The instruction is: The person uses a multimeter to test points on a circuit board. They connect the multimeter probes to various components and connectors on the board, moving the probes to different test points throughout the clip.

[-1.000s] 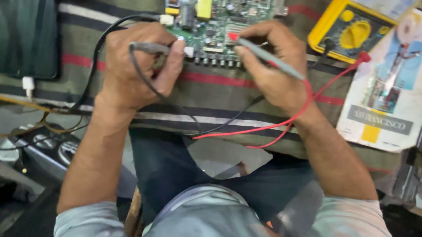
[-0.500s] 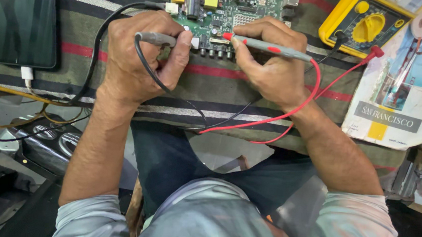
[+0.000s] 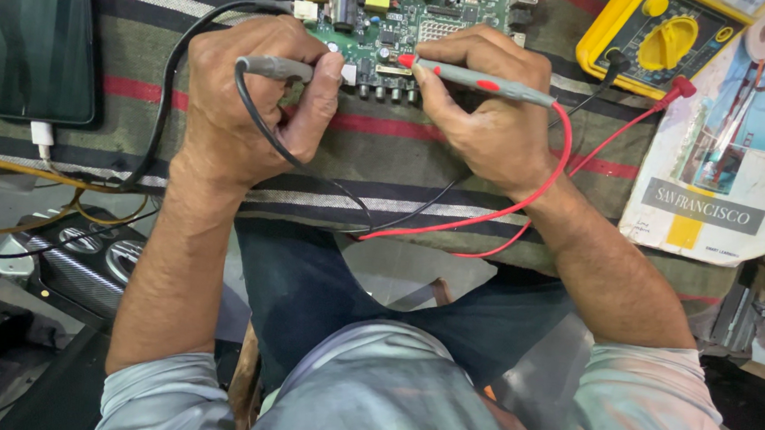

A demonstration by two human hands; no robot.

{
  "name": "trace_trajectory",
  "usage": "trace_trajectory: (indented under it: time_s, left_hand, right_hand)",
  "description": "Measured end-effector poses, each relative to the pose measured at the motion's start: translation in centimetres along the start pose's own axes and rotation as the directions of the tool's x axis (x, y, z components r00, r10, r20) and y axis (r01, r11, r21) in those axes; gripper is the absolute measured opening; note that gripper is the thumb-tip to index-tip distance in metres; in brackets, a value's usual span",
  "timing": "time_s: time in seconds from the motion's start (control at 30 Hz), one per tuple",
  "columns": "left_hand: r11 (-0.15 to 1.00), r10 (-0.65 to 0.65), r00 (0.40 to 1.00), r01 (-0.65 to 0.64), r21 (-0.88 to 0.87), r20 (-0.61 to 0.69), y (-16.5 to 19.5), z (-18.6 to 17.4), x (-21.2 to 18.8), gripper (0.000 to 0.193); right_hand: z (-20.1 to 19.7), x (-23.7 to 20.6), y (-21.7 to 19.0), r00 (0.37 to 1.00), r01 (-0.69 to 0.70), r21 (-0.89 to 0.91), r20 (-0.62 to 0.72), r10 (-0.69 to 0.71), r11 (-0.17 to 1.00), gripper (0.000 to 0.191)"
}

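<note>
Green circuit board (image 3: 406, 10) lies at the far middle of a striped cloth (image 3: 387, 152), partly cut off by the top edge of the head view.

Left hand (image 3: 251, 98): fingers curled together and clamped on a grey probe with a black lead (image 3: 272, 66). The probe lies across the hand, its tip pointing right toward the near edge of the board; the tip itself is hidden behind the fingertips. The black lead loops under the hand and runs right across the cloth.

Right hand (image 3: 488, 115): thumb and fingers pinched on a grey probe with a red lead (image 3: 482, 80). Its red tip touches the near edge of the board, just by a row of small connectors. The red lead curves round the wrist, near the person's lap, then out to the far right.

Yellow meter (image 3: 660, 37) sits far right, just beside the board, with both leads plugged in. A printed booklet (image 3: 728, 149) lies right of the meter, overlapping its edge. A dark phone (image 3: 27, 33) rests far left on the cloth, a white cable in its near end. A black speaker (image 3: 74, 261) sits low at near left, off the cloth.
</note>
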State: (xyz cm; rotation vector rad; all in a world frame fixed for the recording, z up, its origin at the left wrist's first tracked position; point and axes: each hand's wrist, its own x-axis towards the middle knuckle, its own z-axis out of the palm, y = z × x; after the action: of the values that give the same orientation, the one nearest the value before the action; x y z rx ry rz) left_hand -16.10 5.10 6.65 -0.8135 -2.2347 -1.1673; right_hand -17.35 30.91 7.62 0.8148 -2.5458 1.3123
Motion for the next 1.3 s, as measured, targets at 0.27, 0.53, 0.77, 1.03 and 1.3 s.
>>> trace_trajectory:
  time_s: [0.27,0.53,0.77,1.03,1.3]
  left_hand:
    - [1.000,-0.010,1.000,0.010,0.000,0.008,0.15,-0.05,0.07,0.018]
    - [1.000,0.009,1.000,-0.009,-0.007,-0.003,0.10,0.05,0.00,0.016]
    - [0.996,-0.066,0.997,0.064,0.059,0.041,0.40,0.07,-0.08,0.026]
    - [0.994,-0.113,0.992,0.113,0.008,0.054,0.90,0.14,-0.20,0.024]
    - [0.996,-0.076,0.996,0.074,0.051,0.036,0.36,0.19,-0.50,0.025]
  right_hand:
    - [-0.07,0.04,0.12,1.000,0.015,-0.005,0.004,-0.015,1.000,0.012]
    - [-0.12,0.08,-0.20,1.000,0.023,0.008,0.007,-0.023,1.000,0.012]
    - [-0.48,-0.02,-0.38,1.000,0.016,0.003,0.003,-0.016,1.000,0.013]
    - [-0.57,0.05,-0.42,1.000,0.013,0.002,-0.014,-0.013,1.000,0.011]
    - [-0.61,-0.18,-0.57,0.999,0.012,0.011,-0.036,-0.012,1.000,0.010]
